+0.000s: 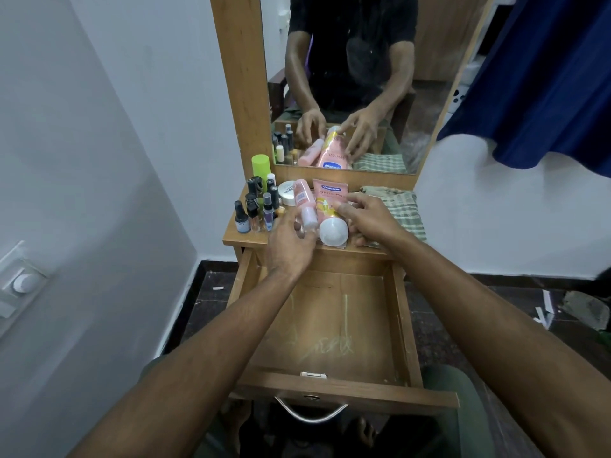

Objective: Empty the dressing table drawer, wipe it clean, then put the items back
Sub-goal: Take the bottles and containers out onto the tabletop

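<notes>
1. Wooden drawer [330, 325] hangs pulled out and bare; chalky smears on its floor suggest wiping is unfinished or just done.
2. Left hand [291, 246] pinches a small pink bottle [302, 198]; right hand [367, 219] curls round the pink lotion tube [327, 206], both on the tabletop at 12 o'clock.
3. Dark small bottles [258, 206] crowd 11 o'clock, checked cloth [403, 209] lies at 1 o'clock; open room is straight down.

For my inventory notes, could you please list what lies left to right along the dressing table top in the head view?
Cluster of small dark bottles → white jar → small pink bottle → pink lotion tube → checked cloth.
</notes>
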